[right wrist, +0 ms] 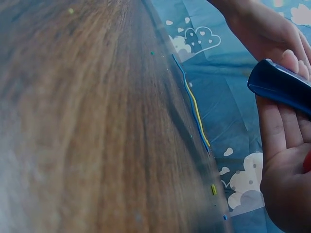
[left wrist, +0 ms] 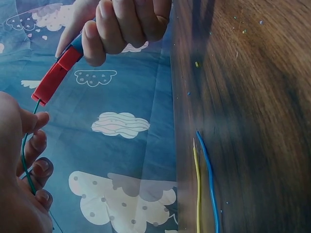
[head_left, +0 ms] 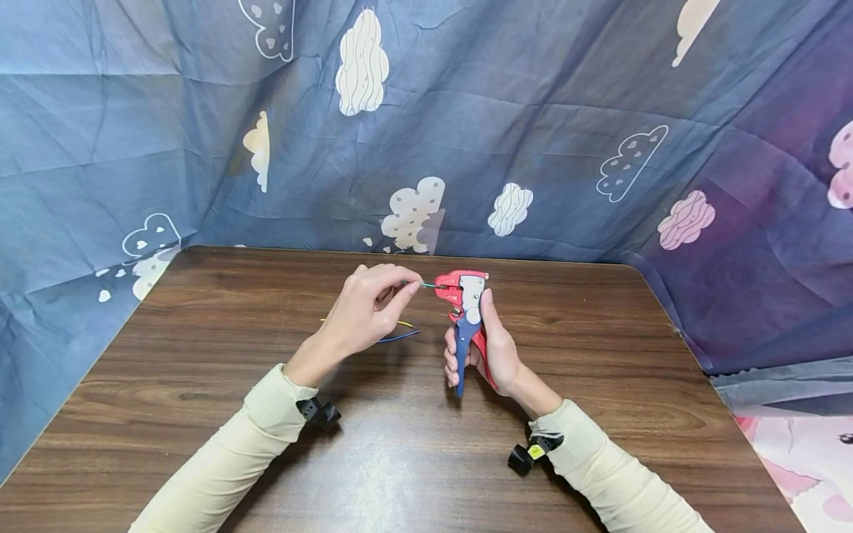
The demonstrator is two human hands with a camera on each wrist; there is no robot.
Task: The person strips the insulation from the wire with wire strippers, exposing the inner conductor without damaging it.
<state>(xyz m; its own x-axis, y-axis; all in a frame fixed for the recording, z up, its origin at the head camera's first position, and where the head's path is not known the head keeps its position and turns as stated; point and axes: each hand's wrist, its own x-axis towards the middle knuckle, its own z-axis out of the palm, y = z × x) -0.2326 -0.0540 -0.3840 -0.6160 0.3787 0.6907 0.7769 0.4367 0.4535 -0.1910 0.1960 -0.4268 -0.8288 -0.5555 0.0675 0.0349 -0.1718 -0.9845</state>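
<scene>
My left hand point(head_left: 369, 307) pinches a thin green wire point(head_left: 428, 285) between thumb and index finger. The wire's far end reaches into the mouth of a wire stripper point(head_left: 472, 289), which has a red head and a silver plate. My right hand point(head_left: 500, 348) grips the tool upright above the table, its fingers around the blue handle point(right wrist: 282, 86) and the red one. From the left wrist view, the rest of the green wire bends down along the left palm, and the stripper's red nose point(left wrist: 51, 82) points at the thumb.
On the table point(head_left: 566, 333), behind the left hand, lie a yellow wire point(left wrist: 197, 189) and a blue wire point(left wrist: 212, 184), side by side; the yellow one has a bare tip. Small yellow point(right wrist: 214, 190) and blue insulation scraps point(right wrist: 225, 218) are scattered nearby. A patterned cloth point(head_left: 466, 148) hangs behind the table.
</scene>
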